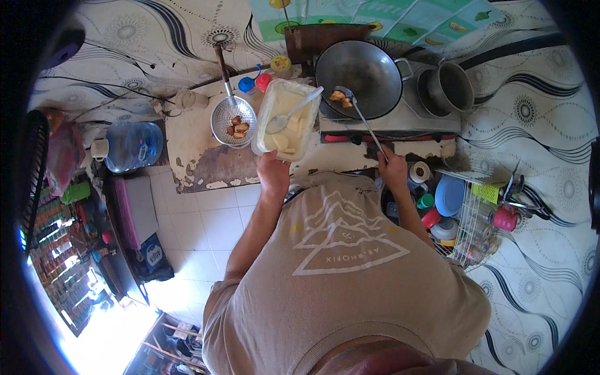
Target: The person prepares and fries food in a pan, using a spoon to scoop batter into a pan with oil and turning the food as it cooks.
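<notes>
My left hand (273, 172) is closed on the near edge of a clear plastic container (262, 106), which it holds up beside the wok. Pale pieces (291, 130) lie in it, and a metal spoon (306, 100) leans across it. My right hand (392, 169) grips the long thin handle of a ladle (370, 128). A few browned fried pieces (341, 97) rest in its bowl, over the near left part of the dark wok (369, 72). Left of the container, a perforated metal strainer (220, 119) bears several browned pieces (238, 128).
The wok sits on a stove (400, 125), with a metal pot (451, 86) at its right. Small jars, one with a red lid (264, 81), stand behind the container. A large blue water bottle (134, 147) lies at left. A wire dish rack (465, 231) stands at right.
</notes>
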